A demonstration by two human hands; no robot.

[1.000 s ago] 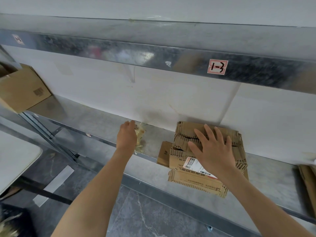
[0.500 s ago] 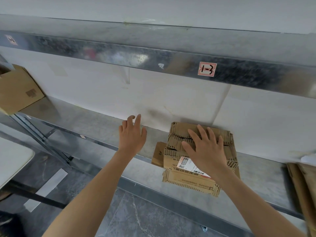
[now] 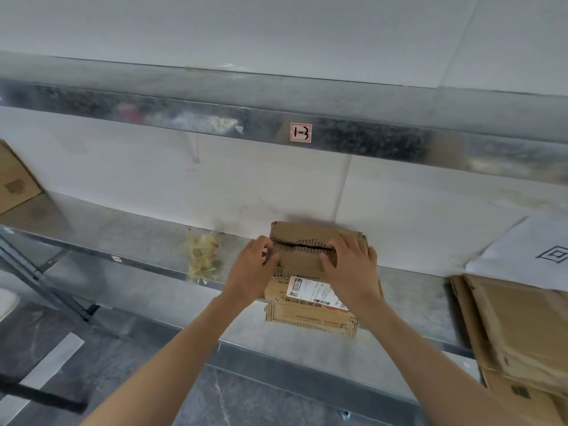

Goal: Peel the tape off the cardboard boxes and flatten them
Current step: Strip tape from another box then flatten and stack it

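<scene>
A small brown cardboard box (image 3: 307,315) with jagged torn edges and a white shipping label (image 3: 310,292) lies on the metal shelf (image 3: 129,241), against the white wall. My left hand (image 3: 253,269) grips its left side, fingers curled over the edge by the split in the top. My right hand (image 3: 350,265) grips the right side, fingers curled onto the top flap near the same dark slit (image 3: 302,247). A crumpled wad of clear yellowish tape (image 3: 203,256) lies on the shelf to the left of the box.
Flattened cardboard sheets (image 3: 516,330) are stacked at the right end of the shelf under a white sheet (image 3: 522,256). Another brown box (image 3: 13,179) stands at the far left. An upper metal shelf beam (image 3: 215,118) runs overhead. The grey floor (image 3: 123,379) lies below.
My left hand left the tape wad on the shelf and moved right onto the box's left side. My right hand went from lying flat on the box to gripping its right side.
</scene>
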